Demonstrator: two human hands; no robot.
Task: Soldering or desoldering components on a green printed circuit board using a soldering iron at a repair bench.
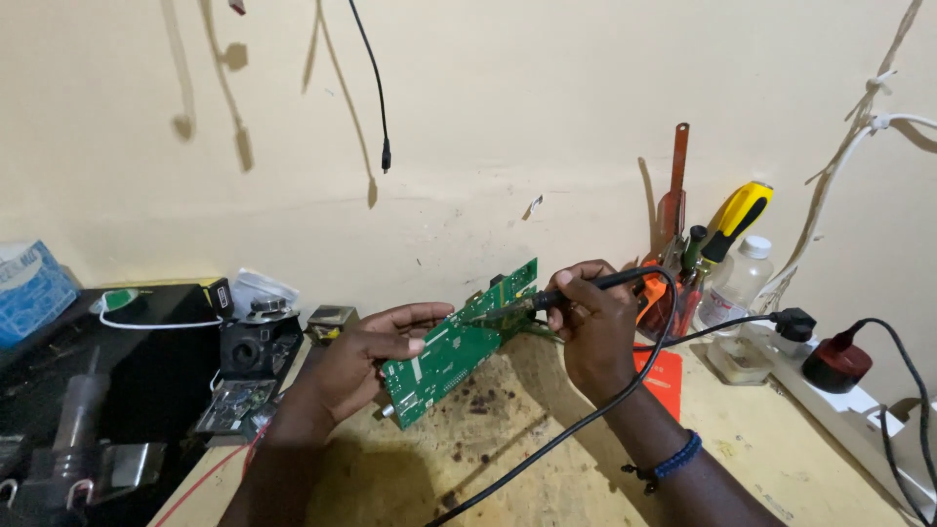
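Left hand (366, 356) closed around the edge of a green circuit board (459, 346), thumb laid across its face, fingers curled behind; board gripped firmly, tilted up on its long edge, lower corner down near the yellow tabletop (547, 459), upper end raised toward the cream wall (488, 117). Right hand (590, 327) wrapped pen-style around a black soldering iron (576, 290), fingers shut tight on its handle, tip resting on the board's face about midway along. From the iron's rear, a black cord (586, 420) looping over the right wrist and down across the table toward the near edge. Blue bead bracelet (678, 459) on the right forearm.

Behind the right hand, a cluster of upright tools: a yellow-handled screwdriver (742, 217), a brown strip (675, 185), a clear plastic bottle (737, 283) just beside them. Farther right, a white power strip (859, 410) with 2 plugs seated in it, 1 black, 1 red. On the left, a black case (146, 371) with a small black camera-like part (256, 342) at its edge, and a blue box (31, 288) at the far left.
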